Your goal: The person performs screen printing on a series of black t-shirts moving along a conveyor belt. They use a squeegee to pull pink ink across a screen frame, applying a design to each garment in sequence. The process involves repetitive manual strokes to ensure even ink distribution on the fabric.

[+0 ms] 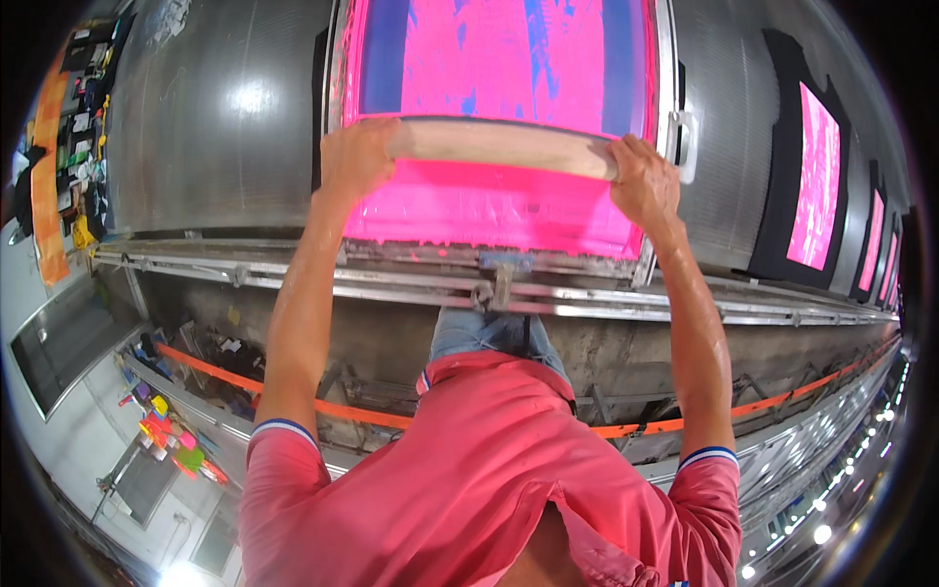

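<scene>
Both my hands grip a wide squeegee [504,145] with a pale wooden handle, one at each end. My left hand [359,157] is closed round its left end, and my right hand [646,181] round its right end. The squeegee lies crosswise over a screen-printing frame [668,59] with metal sides. Bright pink ink [499,207] lies thick on the near side of the squeegee. Beyond it, the mesh [479,59] shows pink with streaks of blue. The squeegee's blade edge is mostly hidden under the handle.
Metal rails [391,284] run along the near edge of the long grey printing table [230,127]. On the right lie black fabric pieces [778,147] with pink printed rectangles [815,176]. An orange bar [372,416] passes behind me. Coloured containers [176,440] stand at lower left.
</scene>
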Available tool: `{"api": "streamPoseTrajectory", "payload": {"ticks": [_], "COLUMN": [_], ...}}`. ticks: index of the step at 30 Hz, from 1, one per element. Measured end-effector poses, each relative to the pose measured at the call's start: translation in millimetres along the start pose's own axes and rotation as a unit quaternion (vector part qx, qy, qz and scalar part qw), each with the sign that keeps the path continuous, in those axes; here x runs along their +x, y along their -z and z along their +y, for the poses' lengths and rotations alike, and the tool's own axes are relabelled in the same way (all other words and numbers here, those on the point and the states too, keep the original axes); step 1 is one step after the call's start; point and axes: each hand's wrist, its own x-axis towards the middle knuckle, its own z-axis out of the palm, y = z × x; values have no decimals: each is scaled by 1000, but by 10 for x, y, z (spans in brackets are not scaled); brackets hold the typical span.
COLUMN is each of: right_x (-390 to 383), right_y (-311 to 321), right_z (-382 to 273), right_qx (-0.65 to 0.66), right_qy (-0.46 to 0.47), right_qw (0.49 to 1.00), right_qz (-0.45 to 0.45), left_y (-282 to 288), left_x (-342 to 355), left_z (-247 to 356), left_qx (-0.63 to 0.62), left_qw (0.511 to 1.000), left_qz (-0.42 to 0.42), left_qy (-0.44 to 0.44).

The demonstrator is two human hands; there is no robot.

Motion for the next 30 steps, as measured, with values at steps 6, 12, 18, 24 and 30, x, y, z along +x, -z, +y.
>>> {"api": "streamPoseTrajectory", "payload": {"ticks": [6, 12, 18, 24, 30], "right_x": [-1094, -1226, -809, 900, 2686], "right_y": [-59, -51, 13, 221, 223], "right_z": [-454, -516, -247, 383, 1167], "right_qx": [51, 51, 38, 8, -58], "right_qy": [21, 1, -10, -4, -17], "right_qw": [997, 998, 997, 1000, 998], "right_qz": [46, 33, -64, 5, 4], "left_y": [-181, -54, 126, 253, 418], "left_x": [-1169, -1252, -770, 1031, 2887], "left_z": [217, 357, 151, -249, -603], "left_qx": [-38, -31, -11, -22, 23], "left_qw": [998, 999, 997, 999, 1000], "left_qz": [49, 7, -82, -34, -6], "left_qy": [-28, -5, 6, 4, -8]}}
